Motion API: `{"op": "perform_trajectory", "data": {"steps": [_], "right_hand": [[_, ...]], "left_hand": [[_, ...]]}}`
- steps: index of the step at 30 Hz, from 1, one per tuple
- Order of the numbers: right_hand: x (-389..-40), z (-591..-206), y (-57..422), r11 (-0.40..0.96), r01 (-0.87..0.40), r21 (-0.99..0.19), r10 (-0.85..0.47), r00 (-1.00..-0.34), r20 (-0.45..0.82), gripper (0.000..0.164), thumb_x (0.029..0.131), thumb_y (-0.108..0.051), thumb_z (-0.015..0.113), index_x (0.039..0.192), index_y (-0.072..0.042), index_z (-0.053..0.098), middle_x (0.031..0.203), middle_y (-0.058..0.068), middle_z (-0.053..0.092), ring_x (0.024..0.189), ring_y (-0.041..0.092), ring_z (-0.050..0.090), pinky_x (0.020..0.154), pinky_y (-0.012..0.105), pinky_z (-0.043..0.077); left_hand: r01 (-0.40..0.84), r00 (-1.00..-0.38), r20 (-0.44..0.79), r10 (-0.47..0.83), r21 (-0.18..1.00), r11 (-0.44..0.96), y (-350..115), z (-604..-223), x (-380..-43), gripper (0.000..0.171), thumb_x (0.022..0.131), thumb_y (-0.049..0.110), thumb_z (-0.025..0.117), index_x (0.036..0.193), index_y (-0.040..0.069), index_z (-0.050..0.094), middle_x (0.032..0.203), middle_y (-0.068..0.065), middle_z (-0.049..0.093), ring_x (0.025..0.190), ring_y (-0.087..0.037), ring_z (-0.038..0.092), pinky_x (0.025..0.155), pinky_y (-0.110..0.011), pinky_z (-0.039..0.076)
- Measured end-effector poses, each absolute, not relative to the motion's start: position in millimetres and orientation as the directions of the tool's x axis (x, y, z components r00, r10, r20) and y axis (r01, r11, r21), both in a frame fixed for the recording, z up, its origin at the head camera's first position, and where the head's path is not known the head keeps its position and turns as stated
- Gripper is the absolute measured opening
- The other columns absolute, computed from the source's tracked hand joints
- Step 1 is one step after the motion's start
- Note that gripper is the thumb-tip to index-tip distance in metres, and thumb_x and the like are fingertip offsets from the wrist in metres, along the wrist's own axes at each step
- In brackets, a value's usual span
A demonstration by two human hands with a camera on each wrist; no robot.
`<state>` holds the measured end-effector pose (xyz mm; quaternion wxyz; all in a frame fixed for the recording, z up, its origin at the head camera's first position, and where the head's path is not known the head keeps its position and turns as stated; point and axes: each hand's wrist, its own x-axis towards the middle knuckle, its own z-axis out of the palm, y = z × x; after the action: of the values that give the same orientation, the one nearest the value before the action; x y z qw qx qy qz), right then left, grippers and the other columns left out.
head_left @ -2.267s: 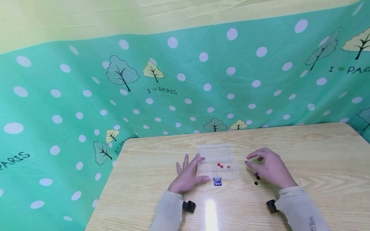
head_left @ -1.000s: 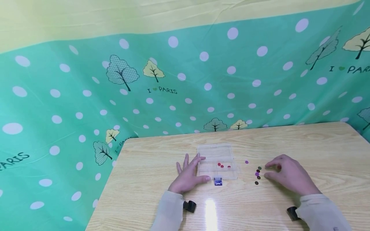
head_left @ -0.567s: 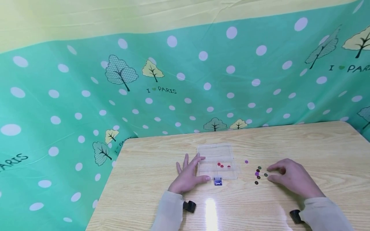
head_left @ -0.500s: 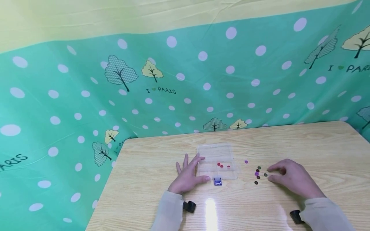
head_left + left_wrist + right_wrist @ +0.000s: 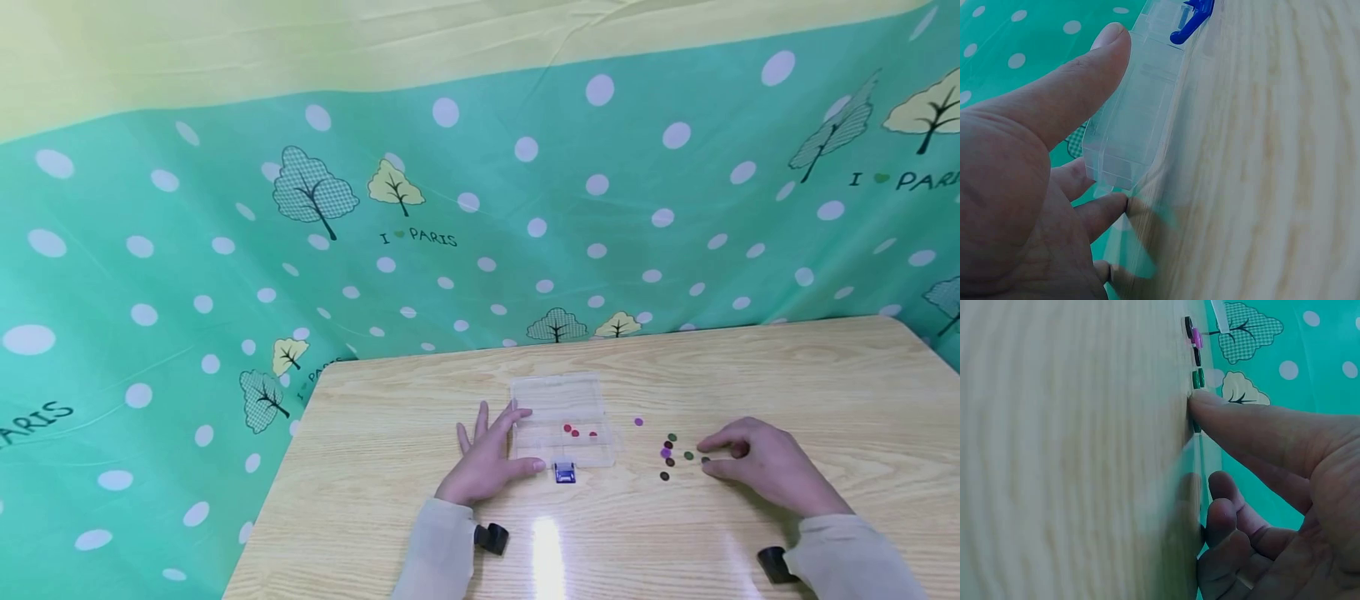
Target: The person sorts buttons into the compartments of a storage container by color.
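Observation:
In the head view my left hand [image 5: 486, 462] spans the left end of an open clear plastic box [image 5: 558, 400], thumb at its front and index finger over its side. A blue latch [image 5: 565, 472] hangs from the front edge, and red discs [image 5: 575, 433] lie in one compartment. To the right, my right hand [image 5: 772, 468] has thumb and index finger at a small green disc [image 5: 705, 460] at the table surface. The right wrist view shows the thumb against this green disc [image 5: 1197, 427], with the index fingertip hidden. The other fingers are curled in.
Left of my right hand lie several small discs, among them a purple disc [image 5: 665, 452], a dark disc [image 5: 664, 477] and another green disc [image 5: 688, 456]. A lone purple disc [image 5: 639, 422] lies nearer the box. A green patterned cloth [image 5: 420, 250] hangs behind the wooden table [image 5: 390, 467].
My right hand has moved right, away from the box side, and several dark and green discs now show in its wake. The left hand and box have stayed put.

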<state>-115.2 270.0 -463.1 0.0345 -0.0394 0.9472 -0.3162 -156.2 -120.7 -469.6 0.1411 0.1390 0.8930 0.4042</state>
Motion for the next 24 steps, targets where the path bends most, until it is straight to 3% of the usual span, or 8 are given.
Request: {"op": "perform_trajectory", "data": {"steps": [17,24], "right_hand": [[-114.6,-462.3,269.9,0.805,-0.079,-0.589,-0.111,-0.994,-0.019,0.011,0.079,-0.019,0.085,0.087,-0.021,0.079,0.093,-0.003,0.063,0.078,0.012,0.049,0.064,0.025,0.042],[-114.7,-458.9,266.2,0.820,-0.069,-0.569,-0.111,-0.993,-0.041,0.009,0.079,-0.018,0.085,0.083,-0.020,0.077,0.096,0.000,0.062,0.086,0.018,0.055,0.073,0.035,0.048]], "left_hand": [[0.154,-0.921,-0.135,0.366,0.736,0.659,-120.6,-470.7,-156.5,0.079,0.083,0.046,0.078,0.152,0.030,0.042,0.167,0.003,0.018,0.152,-0.033,-0.015,0.109,-0.061,-0.028],[0.152,-0.919,-0.139,0.369,0.738,0.657,-120.5,-470.1,-156.4,0.079,0.083,0.046,0.078,0.152,0.030,0.042,0.167,0.002,0.018,0.152,-0.032,-0.016,0.109,-0.060,-0.029]]}}
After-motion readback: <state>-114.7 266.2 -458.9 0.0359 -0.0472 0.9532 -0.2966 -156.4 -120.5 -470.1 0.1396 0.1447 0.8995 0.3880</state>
